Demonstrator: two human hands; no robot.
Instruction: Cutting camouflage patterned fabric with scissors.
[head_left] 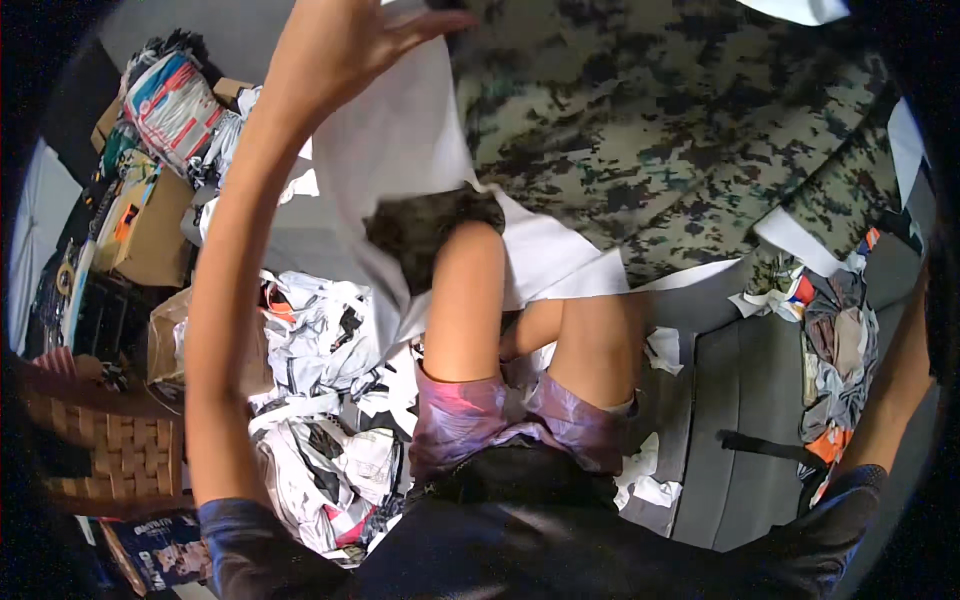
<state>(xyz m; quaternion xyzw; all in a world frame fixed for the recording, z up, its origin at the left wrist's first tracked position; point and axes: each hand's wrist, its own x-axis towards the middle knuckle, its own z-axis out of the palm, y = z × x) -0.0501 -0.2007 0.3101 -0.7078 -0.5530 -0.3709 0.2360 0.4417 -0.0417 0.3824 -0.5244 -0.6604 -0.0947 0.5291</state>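
A large camouflage-print cloth [640, 140] with white reverse parts is spread ahead of me and partly over my knees. Its white side [395, 140] hangs in a fold on the left, below my left hand [350, 40]. That hand is raised at the top edge, thumb stretched out over the cloth; its other fingers are mostly cut off by the frame. I cannot tell whether it touches the cloth. My right forearm reaches up along the right rim, and the right hand is out of view.
White scraps and cloth pieces [330, 330] heap on my left beside a cardboard box [150, 235]. A packed plastic bundle [175, 105] stands behind. A woven brown basket [120, 450] is at lower left. On the right, a row of mixed scraps [835, 350] lies on grey padding [740, 410].
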